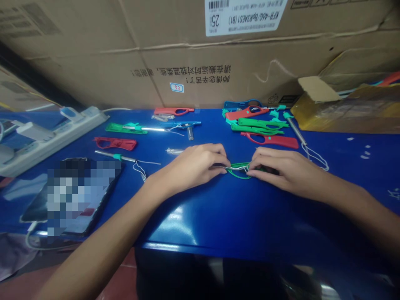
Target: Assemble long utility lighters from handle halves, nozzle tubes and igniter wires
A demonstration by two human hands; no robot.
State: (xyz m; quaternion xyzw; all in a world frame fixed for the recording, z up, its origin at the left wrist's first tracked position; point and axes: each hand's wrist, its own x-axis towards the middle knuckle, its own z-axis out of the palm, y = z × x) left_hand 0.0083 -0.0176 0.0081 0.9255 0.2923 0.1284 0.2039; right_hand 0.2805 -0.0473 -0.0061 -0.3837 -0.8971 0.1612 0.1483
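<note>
A green plastic lighter shell (239, 171) lies on the blue table (225, 216) between my two hands, with thin white wires across it. My left hand (195, 164) is closed, its fingertips pinching the shell's left end. My right hand (283, 168) is closed too, fingers pressed on the shell's right end and covering most of it. What lies under the palms is hidden.
A pile of green and red shells (261, 127) sits beyond my right hand. More shells (116, 143) and metal tubes with wires (115, 156) lie at the left. A phone (73, 196) rests at the left edge, a power strip (53, 133) behind it. Cardboard boxes (187, 54) close off the back.
</note>
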